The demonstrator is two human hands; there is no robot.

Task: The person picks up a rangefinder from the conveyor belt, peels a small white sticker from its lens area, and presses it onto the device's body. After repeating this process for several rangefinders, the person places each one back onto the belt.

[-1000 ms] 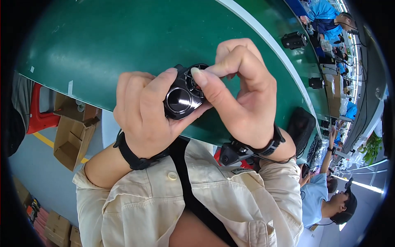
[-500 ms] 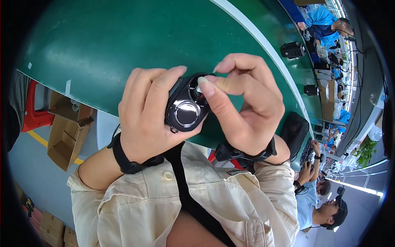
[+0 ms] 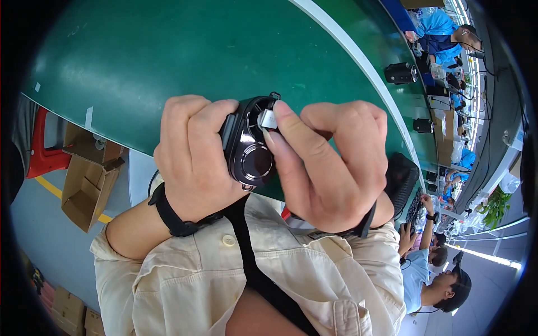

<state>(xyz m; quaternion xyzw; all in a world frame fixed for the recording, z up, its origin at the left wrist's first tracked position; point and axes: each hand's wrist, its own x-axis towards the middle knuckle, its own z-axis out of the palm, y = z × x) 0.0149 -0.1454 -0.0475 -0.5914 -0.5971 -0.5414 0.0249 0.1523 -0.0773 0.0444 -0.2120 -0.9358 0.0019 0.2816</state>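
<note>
My left hand (image 3: 193,151) is wrapped round a glossy black oval device (image 3: 237,150), keeping it above the green table. The device has two round parts along its face and a small lug at each end; its nearer round part (image 3: 255,163) is a shiny ringed disc. Over the farther round opening, my right hand (image 3: 336,162) pinches a small silver-white block (image 3: 268,119) between thumb and forefinger. The block sits at that opening; whether it is attached there I cannot tell. The right hand's other fingers are curled in.
The green table (image 3: 168,45) has a pale edge strip on the right. A black mesh-like item (image 3: 402,182) lies beside my right forearm. Black cylindrical devices (image 3: 400,73) stand across the strip. Open cardboard boxes (image 3: 89,193) and a red stool (image 3: 47,148) are at left. Other people work at right.
The silver-white block has come into fuller view at the far opening. My right hand has turned and shifted slightly nearer, its fingers more curled. The device has tilted a little in my left hand.
</note>
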